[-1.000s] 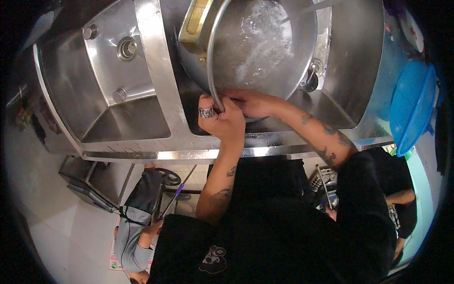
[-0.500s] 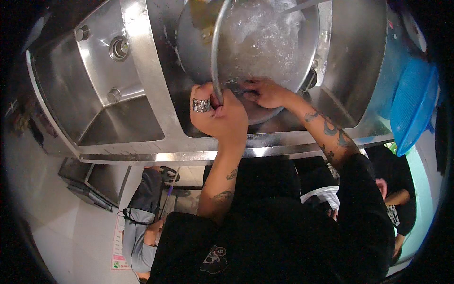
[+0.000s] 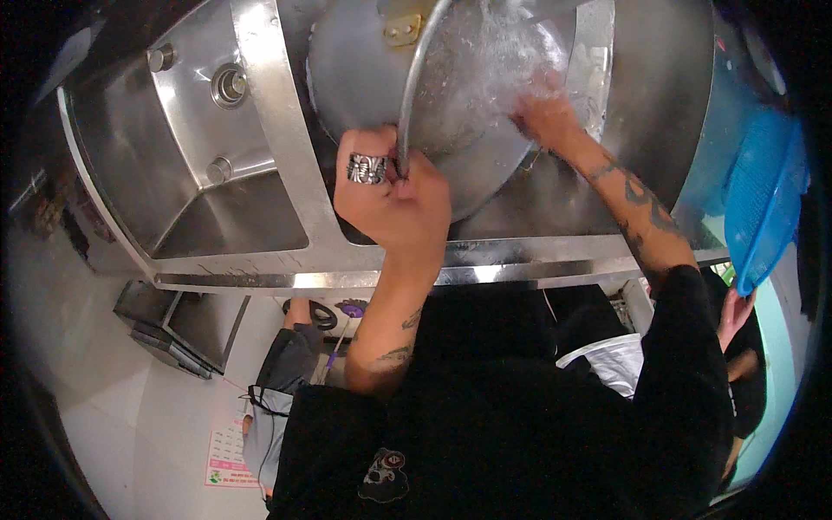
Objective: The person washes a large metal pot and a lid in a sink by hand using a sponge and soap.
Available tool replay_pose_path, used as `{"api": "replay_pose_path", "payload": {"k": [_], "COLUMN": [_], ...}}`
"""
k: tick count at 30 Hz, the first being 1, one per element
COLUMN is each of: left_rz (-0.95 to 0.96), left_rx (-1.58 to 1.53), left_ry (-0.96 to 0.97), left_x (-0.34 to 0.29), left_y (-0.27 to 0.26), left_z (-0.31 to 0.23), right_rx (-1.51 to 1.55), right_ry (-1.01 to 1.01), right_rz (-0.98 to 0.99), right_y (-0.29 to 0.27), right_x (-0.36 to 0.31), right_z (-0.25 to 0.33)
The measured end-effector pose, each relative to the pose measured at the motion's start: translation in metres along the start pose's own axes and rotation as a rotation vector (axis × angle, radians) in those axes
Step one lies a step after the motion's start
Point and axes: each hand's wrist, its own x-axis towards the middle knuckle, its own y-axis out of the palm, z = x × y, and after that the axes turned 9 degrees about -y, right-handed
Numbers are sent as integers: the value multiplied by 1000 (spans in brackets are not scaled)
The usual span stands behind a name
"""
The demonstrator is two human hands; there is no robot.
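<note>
A large grey metal pot [image 3: 351,78] leans tilted in the sink basin, its thick rounded rim facing up. My left hand [image 3: 394,186], with a wide silver ring on one finger, is closed round that rim. Off to the right, my right hand [image 3: 548,120] is at the other side of the pot's mouth, in splashing water [image 3: 498,52]. Motion and spray smear its fingers, so whether they hold anything is not clear. A yellowish bracket [image 3: 403,31] is fixed to the pot's outer wall.
A second steel basin [image 3: 234,217] with a drain lies to the left, past a metal divider [image 3: 273,104]. At the right edge, another person's hand [image 3: 737,314] touches a blue plastic basket [image 3: 763,199]. Another person [image 3: 290,360] is below left, beyond the sink's front edge.
My right hand has moved from the near part of the pot up and right into the splash. My left hand keeps its hold on the rim. Another person's hand now shows at the blue basket.
</note>
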Motion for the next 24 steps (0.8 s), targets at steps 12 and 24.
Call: {"api": "replay_pose_path", "payload": {"k": [12, 24], "left_rz": [24, 172], "left_rx": [-11, 164], "left_ry": [-62, -670], "left_x": [7, -60], "left_y": [2, -23], "left_z": [1, 16], "right_rx": [-56, 893], "right_ry": [55, -126], "right_rz": [330, 191], "right_y": [24, 25], "right_x": [5, 7], "right_z": [-22, 51]}}
